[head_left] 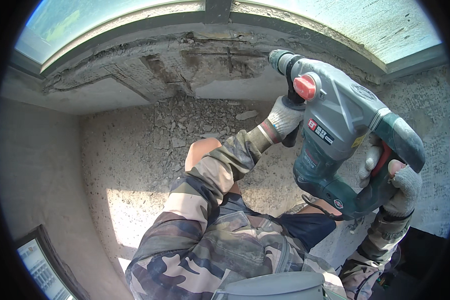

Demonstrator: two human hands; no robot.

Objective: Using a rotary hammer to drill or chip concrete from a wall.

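A grey and dark green rotary hammer (342, 107) with a red knob (305, 87) is held up in front of me at the right. My left hand (285, 118), in a whitish knit glove, is wrapped round its black side handle (291, 135) just behind the chuck. The rear grip is in my gloved right hand (404, 189), beside the red trigger (381, 159); a bare fingertip shows there. The chuck (278, 57) points away toward the wall under the window; I cannot make out a bit in it. Both forearms wear camouflage sleeves.
Under the window frame (217, 11) the wall (170, 62) is chipped open, showing rough layers. Broken rubble (190, 120) lies on the floor at its foot, close to my knee. A grey side wall (40, 150) rises at the left, and a cord (319, 209) leaves the tool's base.
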